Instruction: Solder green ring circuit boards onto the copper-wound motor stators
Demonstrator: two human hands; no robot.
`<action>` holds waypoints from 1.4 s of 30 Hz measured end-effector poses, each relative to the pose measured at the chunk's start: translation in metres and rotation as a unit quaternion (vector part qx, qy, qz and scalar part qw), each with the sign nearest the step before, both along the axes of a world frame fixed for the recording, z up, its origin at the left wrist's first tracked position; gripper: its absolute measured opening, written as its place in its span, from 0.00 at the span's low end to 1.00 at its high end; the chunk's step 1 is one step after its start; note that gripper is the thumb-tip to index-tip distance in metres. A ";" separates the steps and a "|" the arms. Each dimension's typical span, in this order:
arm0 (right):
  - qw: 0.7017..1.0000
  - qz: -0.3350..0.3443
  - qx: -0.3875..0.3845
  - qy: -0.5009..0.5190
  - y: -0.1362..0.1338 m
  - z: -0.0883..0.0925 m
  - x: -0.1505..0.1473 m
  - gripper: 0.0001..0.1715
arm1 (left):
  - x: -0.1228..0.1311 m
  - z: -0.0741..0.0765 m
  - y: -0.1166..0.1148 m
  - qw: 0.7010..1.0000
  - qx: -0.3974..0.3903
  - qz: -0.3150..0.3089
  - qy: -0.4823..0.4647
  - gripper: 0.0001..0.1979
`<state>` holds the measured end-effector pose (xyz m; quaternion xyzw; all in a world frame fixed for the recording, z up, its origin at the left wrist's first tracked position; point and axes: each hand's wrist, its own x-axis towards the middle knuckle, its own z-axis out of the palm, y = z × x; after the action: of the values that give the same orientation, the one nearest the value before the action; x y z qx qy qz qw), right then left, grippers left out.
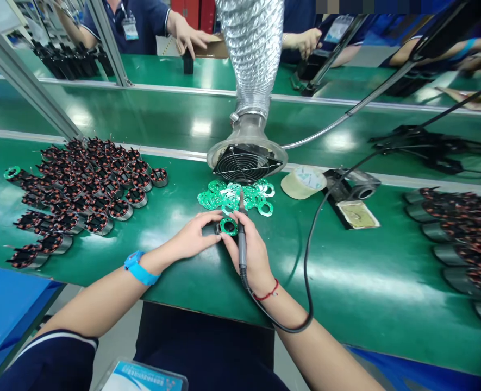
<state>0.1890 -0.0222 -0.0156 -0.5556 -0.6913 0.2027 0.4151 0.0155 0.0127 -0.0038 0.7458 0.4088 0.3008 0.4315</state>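
this looks like an electronics assembly workshop, the sort found on a factory floor. one long green desk (346,271) carries many wound motor cores (97,222) and a pile of ring-shaped green circuit boards (213,198), where a person's right hand (257,255) holds a corded soldering iron (242,251). a fan-fitted hood (244,160) on a silver foil duct (251,54) hangs near the boards. opposite, co-workers (148,21) in dark blue shirts, with badges (130,29) showing, handle black parts (188,63) beyond metal posts (108,43).
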 end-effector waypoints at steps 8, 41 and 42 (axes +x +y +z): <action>0.986 -0.133 0.089 -0.049 0.014 0.041 0.055 0.24 | 0.015 0.020 -0.007 0.974 0.081 -0.044 0.204 0.41; 0.993 -0.076 0.061 -0.067 0.075 0.000 0.115 0.15 | -0.086 0.090 0.154 0.874 0.080 0.287 0.384 0.11; 0.993 -0.082 0.061 -0.064 0.075 0.000 0.116 0.16 | -0.092 0.090 0.137 0.866 0.082 0.285 0.404 0.10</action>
<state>0.3052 0.0530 -0.0155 -0.5959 -0.6794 0.0895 0.4187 -0.0767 0.1501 0.0862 0.6860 0.7157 0.1158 0.0615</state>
